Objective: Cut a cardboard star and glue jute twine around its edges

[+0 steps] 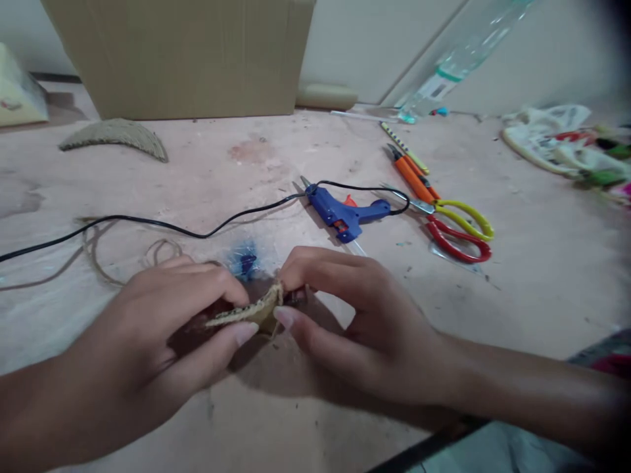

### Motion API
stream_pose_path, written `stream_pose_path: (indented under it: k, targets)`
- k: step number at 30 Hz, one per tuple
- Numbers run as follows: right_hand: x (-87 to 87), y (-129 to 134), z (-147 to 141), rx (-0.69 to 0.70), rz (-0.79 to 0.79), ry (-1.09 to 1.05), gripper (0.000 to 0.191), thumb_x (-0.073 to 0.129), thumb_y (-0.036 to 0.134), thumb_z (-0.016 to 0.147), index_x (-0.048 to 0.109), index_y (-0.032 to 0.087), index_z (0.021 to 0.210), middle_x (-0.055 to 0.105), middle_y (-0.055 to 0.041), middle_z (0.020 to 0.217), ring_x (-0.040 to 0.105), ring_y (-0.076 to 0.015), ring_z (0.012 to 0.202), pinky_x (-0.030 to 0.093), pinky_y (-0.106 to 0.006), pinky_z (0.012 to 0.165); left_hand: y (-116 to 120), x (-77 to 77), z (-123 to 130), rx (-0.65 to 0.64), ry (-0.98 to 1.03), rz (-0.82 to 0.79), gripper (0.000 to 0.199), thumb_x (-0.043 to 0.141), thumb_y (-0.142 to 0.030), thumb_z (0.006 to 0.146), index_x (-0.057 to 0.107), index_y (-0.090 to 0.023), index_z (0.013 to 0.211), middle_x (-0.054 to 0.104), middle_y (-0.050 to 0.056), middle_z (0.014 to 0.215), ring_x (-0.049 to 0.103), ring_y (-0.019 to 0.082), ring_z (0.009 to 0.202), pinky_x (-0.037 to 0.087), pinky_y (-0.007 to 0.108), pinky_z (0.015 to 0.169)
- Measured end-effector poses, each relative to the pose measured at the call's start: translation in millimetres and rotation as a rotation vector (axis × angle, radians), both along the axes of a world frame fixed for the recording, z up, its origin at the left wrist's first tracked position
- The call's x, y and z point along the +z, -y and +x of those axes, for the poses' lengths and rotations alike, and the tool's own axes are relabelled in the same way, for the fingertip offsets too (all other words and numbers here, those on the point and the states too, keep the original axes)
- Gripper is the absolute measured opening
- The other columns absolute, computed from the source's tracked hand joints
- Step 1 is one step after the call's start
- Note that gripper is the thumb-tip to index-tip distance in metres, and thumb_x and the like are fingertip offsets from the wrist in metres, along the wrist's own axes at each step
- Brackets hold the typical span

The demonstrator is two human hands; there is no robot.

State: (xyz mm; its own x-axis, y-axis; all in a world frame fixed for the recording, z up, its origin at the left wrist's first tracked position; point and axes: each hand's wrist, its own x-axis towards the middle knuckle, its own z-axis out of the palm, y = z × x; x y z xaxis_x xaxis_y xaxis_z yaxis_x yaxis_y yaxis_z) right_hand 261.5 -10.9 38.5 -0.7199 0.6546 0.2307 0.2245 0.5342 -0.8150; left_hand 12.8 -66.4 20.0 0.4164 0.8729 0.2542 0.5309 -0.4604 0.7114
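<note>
A small curved tan piece (266, 310) with a rough, cord-like edge is held between my two hands, low in the middle of the view. My left hand (167, 328) pinches its left part between thumb and fingers. The thumb and index finger of my right hand (365, 315) close on its right end. Thin brown twine (93, 256) lies loosely looped on the table beyond my left hand. A blue glue gun (340, 211) with a black cord rests beyond my right hand. Behind it on the left sits a tan crescent (116, 136) with a ribbed surface.
Scissors (456, 226) with red and yellow handles, an orange cutter (411, 174) and a patterned stick (404, 148) lie on the table (532, 263) at right. Cardboard (182, 59) and a plastic bottle (453, 72) stand at the back. A white bag (547, 141) is far right.
</note>
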Motion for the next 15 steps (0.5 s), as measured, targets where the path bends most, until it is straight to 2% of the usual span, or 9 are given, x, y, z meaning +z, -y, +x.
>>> stream_pose_path:
  k: [3,6,9,12,15]
  targets:
    - [3.8,2,-5,-0.033,-0.114,0.041,0.009,0.064,0.015,0.103,0.069,0.015,0.095,0.064,0.0022,0.08,0.057,-0.01,0.072,0.049,-0.022,0.066,3,-0.6,-1,-0.001,0.034,-0.021,0.027,0.054,-0.031,0.115,0.07,-0.026,0.094,0.069,-0.008,0.072,0.062,0.008,0.06,0.046,0.024,0.062]
    - [3.6,3,-8,-0.062,-0.244,0.02,0.015,0.064,0.025,0.106,0.07,0.016,0.096,0.061,0.0038,0.074,0.053,-0.0102,0.066,0.045,-0.023,0.059,3,-4.8,0,-0.006,0.119,-0.158,0.037,0.054,-0.031,0.114,0.065,-0.024,0.081,0.066,-0.008,0.067,0.061,0.006,0.058,0.044,0.02,0.054]
    - [0.3,3,-9,-0.085,-0.327,-0.002,0.018,0.064,0.027,0.106,0.068,0.016,0.092,0.059,0.0045,0.072,0.051,-0.0092,0.064,0.043,-0.021,0.058,1,-10.9,3,-0.03,0.169,-0.265,0.041,0.052,-0.033,0.116,0.062,-0.023,0.077,0.065,-0.007,0.066,0.061,0.008,0.058,0.045,0.02,0.053]
    - [-3.2,1,-8,-0.077,-0.386,0.008,0.018,0.063,0.026,0.104,0.066,0.017,0.089,0.059,0.0044,0.071,0.051,-0.0088,0.063,0.042,-0.021,0.057,0,-15.7,6,-0.052,0.162,-0.243,0.041,0.051,-0.032,0.116,0.06,-0.023,0.077,0.062,-0.006,0.064,0.058,0.009,0.056,0.043,0.023,0.052]
    - [-6.8,1,-7,-0.07,-0.371,-0.02,0.01,0.064,0.025,0.101,0.069,0.017,0.105,0.063,0.0029,0.077,0.055,-0.0105,0.066,0.045,-0.021,0.057,1,-17.9,7,-0.077,0.153,-0.183,0.037,0.049,-0.026,0.114,0.057,-0.023,0.078,0.058,-0.007,0.064,0.055,0.009,0.054,0.042,0.023,0.053]
